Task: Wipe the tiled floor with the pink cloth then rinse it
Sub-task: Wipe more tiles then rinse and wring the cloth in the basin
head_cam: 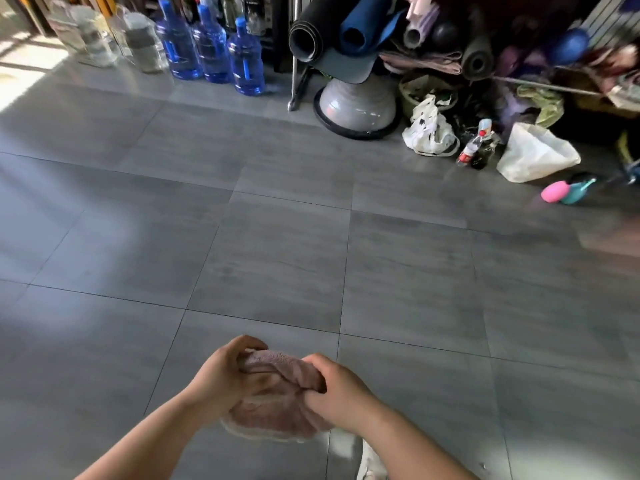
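The pink cloth [273, 407] is bunched up between both my hands, low in the middle of the view and held above the grey tiled floor [277, 244]. My left hand [227, 374] grips its left side with the fingers curled over the top. My right hand [337, 389] clutches the right side, fingers closed into the folds. The lower edge of the cloth hangs loose below my wrists.
Along the far wall stand three blue water jugs [211, 46], clear containers [93, 32], rolled mats [311, 32], a grey dome [356, 102], white bags [536, 154] and a pink and teal item [568, 191]. A light shoe [372, 462] shows at the bottom edge.
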`<state>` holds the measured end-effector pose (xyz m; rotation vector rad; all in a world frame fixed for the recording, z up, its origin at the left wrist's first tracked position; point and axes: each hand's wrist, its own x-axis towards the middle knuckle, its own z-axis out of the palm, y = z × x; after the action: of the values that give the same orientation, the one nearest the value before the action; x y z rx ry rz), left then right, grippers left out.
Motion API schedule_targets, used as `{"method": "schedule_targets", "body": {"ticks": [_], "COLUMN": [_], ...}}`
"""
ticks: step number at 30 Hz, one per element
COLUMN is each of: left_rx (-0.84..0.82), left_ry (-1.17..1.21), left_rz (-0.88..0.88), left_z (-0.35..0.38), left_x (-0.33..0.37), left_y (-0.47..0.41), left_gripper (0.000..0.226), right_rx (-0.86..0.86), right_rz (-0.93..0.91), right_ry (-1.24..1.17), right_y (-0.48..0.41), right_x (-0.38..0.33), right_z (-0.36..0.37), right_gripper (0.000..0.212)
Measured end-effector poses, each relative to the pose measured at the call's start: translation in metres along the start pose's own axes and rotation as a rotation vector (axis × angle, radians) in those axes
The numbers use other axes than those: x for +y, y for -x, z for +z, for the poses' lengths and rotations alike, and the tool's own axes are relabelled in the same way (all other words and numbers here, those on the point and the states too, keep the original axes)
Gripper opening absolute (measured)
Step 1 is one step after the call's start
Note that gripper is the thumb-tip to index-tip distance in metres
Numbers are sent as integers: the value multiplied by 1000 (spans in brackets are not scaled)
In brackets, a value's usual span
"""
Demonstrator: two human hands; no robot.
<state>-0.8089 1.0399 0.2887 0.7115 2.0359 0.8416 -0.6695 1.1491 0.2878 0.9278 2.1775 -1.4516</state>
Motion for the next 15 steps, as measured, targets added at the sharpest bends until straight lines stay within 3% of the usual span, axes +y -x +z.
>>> {"method": "schedule_targets", "body": {"ticks": [6,11,15], "left_rx": [31,29,66], "left_ry": [31,16,142], "left_rz": [-96,-153,-289], "left_z": [46,101,149], "left_x": [14,44,81], "left_y": [-7,-40,-73], "left_gripper": [38,36,30], "right_rx": [-151,-204,-238], "right_rz": [46,41,88], "right_ry": [-275,-278,-256], "right_y": [13,-1,-17], "right_x": [50,103,143], "right_z": [-33,-89,-147], "right_gripper": [33,38,39]}}
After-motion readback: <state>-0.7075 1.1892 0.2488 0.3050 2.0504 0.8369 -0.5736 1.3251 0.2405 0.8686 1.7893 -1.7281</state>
